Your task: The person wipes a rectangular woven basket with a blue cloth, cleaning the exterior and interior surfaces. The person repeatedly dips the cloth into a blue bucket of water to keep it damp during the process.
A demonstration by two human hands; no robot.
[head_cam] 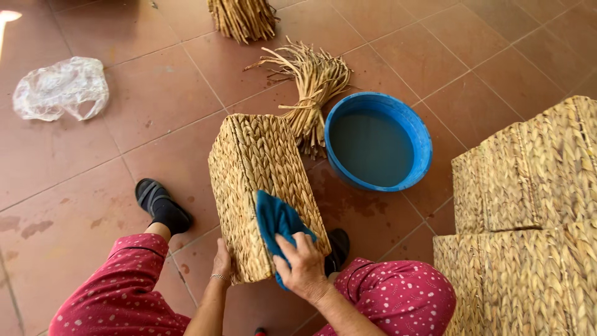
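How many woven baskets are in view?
3: one woven basket on the floor between the person's knees, steadied by the left hand while the right hand presses a blue cloth on it; two stacked at right, upper, lower. More may lie off-frame.

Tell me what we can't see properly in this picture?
All from the head view:
- The basket shows only its woven outside; its inside and far sides are turned away.
- The left hand is partly behind the basket, so its fingers are hidden.
- The right hand covers part of the blue cloth.
- The stacked baskets are cut off by the right edge.
- The top straw bundle is cut off by the top edge.
- The blue tub holds murky water, hiding its bottom.
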